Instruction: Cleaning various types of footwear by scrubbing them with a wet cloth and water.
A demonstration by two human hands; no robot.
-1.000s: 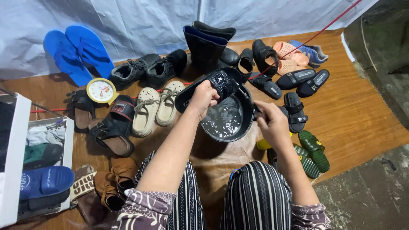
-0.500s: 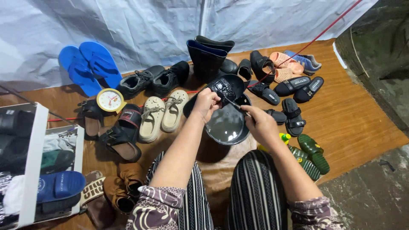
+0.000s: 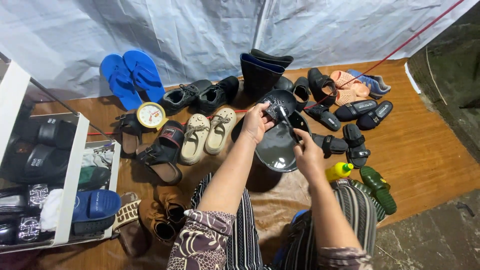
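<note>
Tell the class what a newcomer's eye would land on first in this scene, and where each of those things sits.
At the centre, the left hand holds a wet black shoe over a dark basin of water, while the right hand works a thin brush against it. Bright blue flip-flops lean against the white sheet at upper left, with a small yellow clock below them among the rows of footwear.

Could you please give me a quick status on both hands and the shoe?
Left hand grips black shoe over dark bowl. Right hand works thin brush on it. Yellow bottle close by right wrist.
</note>
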